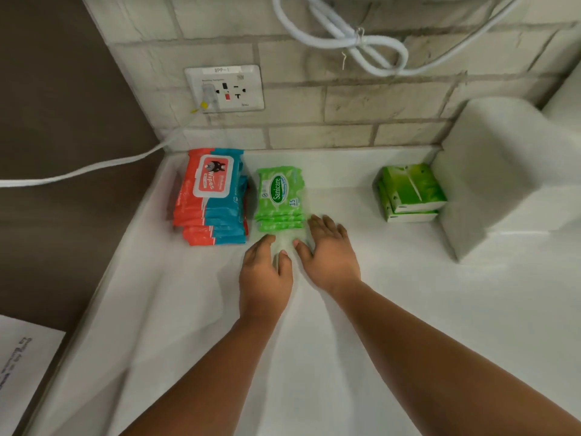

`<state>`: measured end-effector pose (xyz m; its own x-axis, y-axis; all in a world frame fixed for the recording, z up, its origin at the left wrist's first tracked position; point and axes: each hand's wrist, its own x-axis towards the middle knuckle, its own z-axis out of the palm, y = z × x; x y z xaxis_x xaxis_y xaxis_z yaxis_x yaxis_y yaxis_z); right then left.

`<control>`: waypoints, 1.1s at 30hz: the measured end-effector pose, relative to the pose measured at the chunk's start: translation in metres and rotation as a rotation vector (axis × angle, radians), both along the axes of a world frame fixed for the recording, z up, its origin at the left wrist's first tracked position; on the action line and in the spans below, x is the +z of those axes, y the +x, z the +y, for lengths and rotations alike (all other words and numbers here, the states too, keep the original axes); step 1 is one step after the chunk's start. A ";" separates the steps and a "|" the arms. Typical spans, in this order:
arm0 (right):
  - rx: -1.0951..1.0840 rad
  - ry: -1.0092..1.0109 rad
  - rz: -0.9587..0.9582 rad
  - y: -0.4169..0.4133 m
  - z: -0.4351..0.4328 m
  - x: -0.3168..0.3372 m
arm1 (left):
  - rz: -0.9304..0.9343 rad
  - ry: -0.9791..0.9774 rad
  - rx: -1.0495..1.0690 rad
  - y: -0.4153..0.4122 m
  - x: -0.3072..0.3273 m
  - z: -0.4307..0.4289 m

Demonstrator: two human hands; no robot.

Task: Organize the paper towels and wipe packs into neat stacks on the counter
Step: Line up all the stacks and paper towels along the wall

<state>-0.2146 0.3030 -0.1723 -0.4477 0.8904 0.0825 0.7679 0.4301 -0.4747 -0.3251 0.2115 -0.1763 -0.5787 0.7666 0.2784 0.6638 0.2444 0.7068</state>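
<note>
Wipes first, left of the frame: the red-and-blue wipe packs (212, 199) are piled in the back corner of the counter (314, 341), with the lower ones fanned out a little. Just beside them, around the middle, is the green Sanicare stack (280, 199), with a thin gap between the two piles.

Both hands are right below it — left hand (264, 275) and right hand (331, 256), palms down, fingers fairly straight, holding nothing. The fingertips are at the stack's near edge, but it's blurry there so I can't tell if they actually touch it. Looks to me like the squaring-up step on the green pile.

Right of centre, two green tissue packs (408, 193) lie stacked just beside the white paper towels (490, 171) at the right edge.

Next move, I'd guess, is to nudge the green packs flush — gently, since soft packs probably slide.
</note>
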 end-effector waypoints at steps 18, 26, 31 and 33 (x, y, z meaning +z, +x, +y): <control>-0.627 -0.201 0.751 0.132 0.050 0.040 | -0.532 -0.178 -0.243 0.133 0.048 0.115; -0.560 -0.441 0.856 0.150 0.065 0.041 | -0.754 -0.202 -0.311 0.144 0.062 0.155; -0.467 -0.437 0.829 0.159 0.063 0.040 | -0.751 -0.192 -0.313 0.146 0.056 0.147; -0.439 -0.433 0.811 0.164 0.059 0.039 | -0.755 -0.180 -0.305 0.149 0.055 0.139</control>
